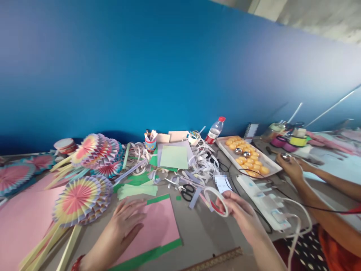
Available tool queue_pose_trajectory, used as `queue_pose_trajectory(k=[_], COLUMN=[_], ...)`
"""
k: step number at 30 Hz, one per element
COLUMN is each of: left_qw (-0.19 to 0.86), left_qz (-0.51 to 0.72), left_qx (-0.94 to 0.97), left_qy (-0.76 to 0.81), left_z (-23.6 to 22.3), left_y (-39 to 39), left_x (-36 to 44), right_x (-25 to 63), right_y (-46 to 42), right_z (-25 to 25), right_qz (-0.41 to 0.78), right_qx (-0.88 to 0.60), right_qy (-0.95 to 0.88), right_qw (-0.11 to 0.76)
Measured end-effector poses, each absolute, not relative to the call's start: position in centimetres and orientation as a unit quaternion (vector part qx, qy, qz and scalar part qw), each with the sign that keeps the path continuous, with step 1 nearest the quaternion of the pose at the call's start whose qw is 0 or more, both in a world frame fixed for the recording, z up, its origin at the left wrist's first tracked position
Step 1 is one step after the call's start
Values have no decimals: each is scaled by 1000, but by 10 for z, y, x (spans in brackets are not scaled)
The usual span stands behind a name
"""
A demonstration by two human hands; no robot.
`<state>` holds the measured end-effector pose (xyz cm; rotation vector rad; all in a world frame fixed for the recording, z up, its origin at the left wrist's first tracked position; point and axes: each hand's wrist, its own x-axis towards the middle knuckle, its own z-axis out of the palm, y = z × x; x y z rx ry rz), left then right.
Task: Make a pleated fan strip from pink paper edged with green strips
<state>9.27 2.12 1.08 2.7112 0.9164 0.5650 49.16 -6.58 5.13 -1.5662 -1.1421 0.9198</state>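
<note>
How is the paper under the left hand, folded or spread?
Spread: the paper lies flat beneath the left hand, green strips showing along two edges.

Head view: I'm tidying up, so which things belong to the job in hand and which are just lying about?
In the job:
- pink sheet with green edges, beneath the left hand
- white ring, in the right hand
- probably scissors, close by

Seemingly just lying about:
- bottle
- phone
- power strip
</note>
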Motion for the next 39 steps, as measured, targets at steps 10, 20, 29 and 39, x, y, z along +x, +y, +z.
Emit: queue_pose_trajectory(k=[10, 20, 29, 39], left_qw=[204, 181, 70, 131], left_qz=[236, 345, 413, 438], left_qx=[901, 868, 843, 827], left_qy=[300, 307, 337, 326], left_z=[92, 118, 110, 104], left_y=[41, 80, 83, 83], left_x=[117, 136, 148, 155], right_x=[445, 394, 340, 332], right_y=[25, 84, 77, 67], right_z=[92, 91, 80, 84], right_qz=[437, 427, 310, 125], right_qx=[-425, -434, -417, -422], right_qy=[-301, -453, -683, -762], right_qw=[733, 651, 514, 475])
